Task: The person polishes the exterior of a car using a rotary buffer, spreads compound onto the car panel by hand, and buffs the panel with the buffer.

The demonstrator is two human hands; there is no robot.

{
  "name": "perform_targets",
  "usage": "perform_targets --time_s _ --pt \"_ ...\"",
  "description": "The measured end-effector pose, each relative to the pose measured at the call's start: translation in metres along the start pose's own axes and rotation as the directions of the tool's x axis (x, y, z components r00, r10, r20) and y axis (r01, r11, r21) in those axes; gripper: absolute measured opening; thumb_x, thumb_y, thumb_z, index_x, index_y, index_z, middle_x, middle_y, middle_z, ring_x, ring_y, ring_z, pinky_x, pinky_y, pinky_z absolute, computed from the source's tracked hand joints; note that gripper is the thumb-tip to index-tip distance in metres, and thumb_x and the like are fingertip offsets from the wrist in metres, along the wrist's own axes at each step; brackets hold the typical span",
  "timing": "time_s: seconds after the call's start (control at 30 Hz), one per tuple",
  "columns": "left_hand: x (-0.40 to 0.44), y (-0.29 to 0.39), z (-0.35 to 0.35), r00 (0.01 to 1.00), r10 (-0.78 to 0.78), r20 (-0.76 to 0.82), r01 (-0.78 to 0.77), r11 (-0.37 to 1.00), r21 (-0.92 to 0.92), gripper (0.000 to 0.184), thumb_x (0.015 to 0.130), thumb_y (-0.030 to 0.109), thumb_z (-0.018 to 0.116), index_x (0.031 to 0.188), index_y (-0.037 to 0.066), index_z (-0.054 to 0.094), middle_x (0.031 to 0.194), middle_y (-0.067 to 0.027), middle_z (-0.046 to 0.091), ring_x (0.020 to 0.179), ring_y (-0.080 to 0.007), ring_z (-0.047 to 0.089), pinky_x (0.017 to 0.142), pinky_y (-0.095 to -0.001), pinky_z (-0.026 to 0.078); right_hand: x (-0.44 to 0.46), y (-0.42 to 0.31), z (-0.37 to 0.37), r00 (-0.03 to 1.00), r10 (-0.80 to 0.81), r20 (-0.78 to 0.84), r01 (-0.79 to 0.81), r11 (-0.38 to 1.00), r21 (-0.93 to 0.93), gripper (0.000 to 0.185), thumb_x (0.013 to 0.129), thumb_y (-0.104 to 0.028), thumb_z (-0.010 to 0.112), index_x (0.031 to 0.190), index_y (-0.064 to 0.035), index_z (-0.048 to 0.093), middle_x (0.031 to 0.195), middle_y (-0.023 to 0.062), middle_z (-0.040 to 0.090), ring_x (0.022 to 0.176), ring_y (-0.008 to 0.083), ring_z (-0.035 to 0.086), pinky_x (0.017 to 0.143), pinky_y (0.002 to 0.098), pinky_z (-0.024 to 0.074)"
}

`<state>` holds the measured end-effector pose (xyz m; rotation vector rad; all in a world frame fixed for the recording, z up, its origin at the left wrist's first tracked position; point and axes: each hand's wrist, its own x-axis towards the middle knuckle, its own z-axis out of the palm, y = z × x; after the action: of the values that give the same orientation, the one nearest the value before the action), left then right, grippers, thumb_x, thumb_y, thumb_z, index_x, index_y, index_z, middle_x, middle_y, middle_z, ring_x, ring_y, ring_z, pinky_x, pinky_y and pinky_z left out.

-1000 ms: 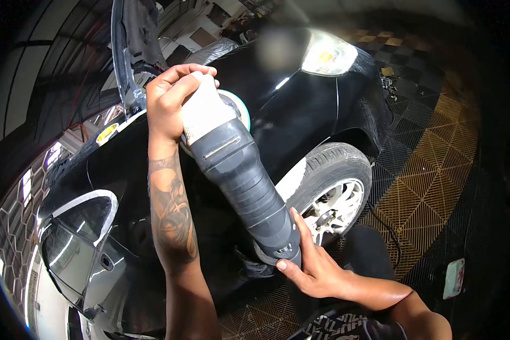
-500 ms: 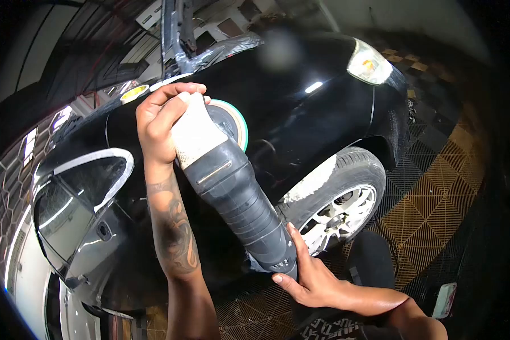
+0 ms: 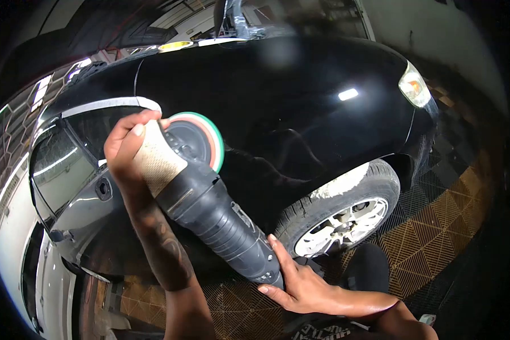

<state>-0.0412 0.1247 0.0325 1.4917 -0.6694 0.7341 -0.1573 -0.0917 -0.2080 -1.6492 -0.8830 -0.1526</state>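
Note:
A black car polisher [image 3: 221, 226] with a pale, dirty head cover slants across the middle of the view, held in both my hands. Its round pad [image 3: 216, 144], green at the rim with an orange layer, faces the black car's front fender [image 3: 255, 107]; whether it touches the paint I cannot tell. My left hand [image 3: 127, 141] is closed around the covered head of the polisher. Lower down, my right hand [image 3: 300, 283] grips the rear end of the body, thumb on one side and fingers on the other.
Beyond the polisher are the front wheel [image 3: 345, 226], white-spoked, and the headlight [image 3: 415, 85]. A side mirror [image 3: 103, 188] stands at the left by the door window. Yellow tape roll [image 3: 175, 45] lies on the car's far edge. Brown and black grid tiles [image 3: 430, 221] cover the floor.
The polisher and both hands have shifted left along the car, toward the mirror, and more of the pad shows. My view has also turned, so the car sits differently in it.

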Motion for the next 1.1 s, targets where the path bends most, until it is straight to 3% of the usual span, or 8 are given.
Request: perform_targets --time_s 0.27,0.37,0.53,0.67,0.83,0.87,0.93,1.1 --pt "-0.007 0.004 -0.012 0.999 -0.007 -0.050 0.014 0.989 0.149 0.035 0.085 0.017 0.054 0.108 -0.008 0.060 0.110 -0.0236 0.065 0.096 -0.0306 0.068 0.091 -0.0402 0.053 0.005 -0.007 -0.027 0.984 0.094 0.151 -0.095 0.995 -0.005 0.093 0.097 -0.035 0.060 0.153 0.0013 -0.004 0.132 0.0487 0.040 0.101 0.0578 0.060 0.085 0.0531 0.0549" --pt "-0.004 0.004 0.033 0.999 0.017 -0.039 -0.012 0.994 0.106 0.034 0.084 0.013 0.053 0.105 -0.011 0.065 0.098 -0.0208 0.070 0.088 -0.0275 0.070 0.084 -0.0349 0.054 -0.009 -0.011 -0.049 0.972 0.214 0.097 -0.210 0.976 -0.053 0.096 0.095 -0.033 0.063 0.154 -0.0027 -0.005 0.118 0.0454 0.054 0.089 0.0568 0.064 0.087 0.0538 0.0540" --pt "0.026 -0.026 0.104 0.938 0.156 0.309 -0.183 0.981 0.060 0.027 0.085 0.017 0.062 0.097 -0.005 0.072 0.090 -0.0156 0.073 0.079 -0.0198 0.071 0.075 -0.0318 0.057 -0.046 0.014 -0.080 0.973 0.163 -0.163 -0.184 0.976 -0.119 0.097 0.091 -0.028 0.064 0.155 -0.0015 -0.004 0.120 0.0349 0.059 0.086 0.0377 0.071 0.077 0.0431 0.0580" --pt "0.036 -0.044 0.185 0.927 0.249 0.280 -0.260 0.966 0.002 0.020 0.075 0.017 0.067 0.081 0.000 0.075 0.076 -0.0106 0.074 0.069 -0.0157 0.070 0.067 -0.0291 0.055 -0.071 0.019 -0.079 0.852 0.328 -0.408 -0.185 0.918 0.351 0.092 0.094 -0.030 0.061 0.156 -0.0083 -0.002 0.103 0.0164 0.059 0.069 0.0201 0.060 0.058 0.0311 0.0526" --pt "0.034 -0.037 0.174 0.929 0.295 0.224 -0.315 0.947 0.057 0.017 0.074 0.015 0.069 0.078 0.000 0.075 0.073 -0.0107 0.073 0.066 -0.0152 0.070 0.064 -0.0281 0.054 -0.073 0.021 -0.067 0.857 0.344 -0.385 -0.203 0.910 0.363 0.087 0.098 -0.028 0.059 0.157 -0.0119 -0.003 0.103 0.0161 0.058 0.070 0.0191 0.060 0.055 0.0300 0.0509" --pt "0.034 -0.038 0.161 0.923 0.318 0.219 -0.337 0.940 0.057 0.017 0.075 0.015 0.068 0.079 0.000 0.075 0.073 -0.0105 0.073 0.066 -0.0144 0.069 0.064 -0.0280 0.054 -0.069 0.018 -0.064 0.875 0.328 -0.357 -0.249 0.936 0.250 0.089 0.097 -0.043 0.059 0.156 -0.0108 0.000 0.100 0.0175 0.060 0.063 0.0196 0.059 0.053 0.0311 0.0509" --pt "0.028 -0.030 0.129 0.930 0.285 0.233 -0.294 0.956 0.004 0.019 0.077 0.013 0.065 0.082 -0.003 0.074 0.075 -0.0102 0.072 0.066 -0.0137 0.068 0.064 -0.0267 0.053 -0.062 0.021 -0.054 0.885 0.331 -0.327 -0.250 0.931 0.264 0.092 0.093 -0.026 0.064 0.155 -0.0019 0.000 0.113 0.0179 0.057 0.078 0.0197 0.061 0.065 0.0307 0.0519" --pt "0.015 -0.016 0.051 0.966 0.156 0.207 -0.159 0.987 -0.002 0.023 0.083 0.014 0.064 0.093 -0.005 0.072 0.083 -0.0120 0.072 0.072 -0.0166 0.069 0.068 -0.0285 0.055 -0.020 0.005 -0.032 0.977 0.152 -0.147 -0.148 0.988 0.039 0.115 0.080 -0.030 0.079 0.154 0.0035 -0.002 0.135 0.0293 0.050 0.122 0.0340 0.055 0.105 0.0418 0.0400"
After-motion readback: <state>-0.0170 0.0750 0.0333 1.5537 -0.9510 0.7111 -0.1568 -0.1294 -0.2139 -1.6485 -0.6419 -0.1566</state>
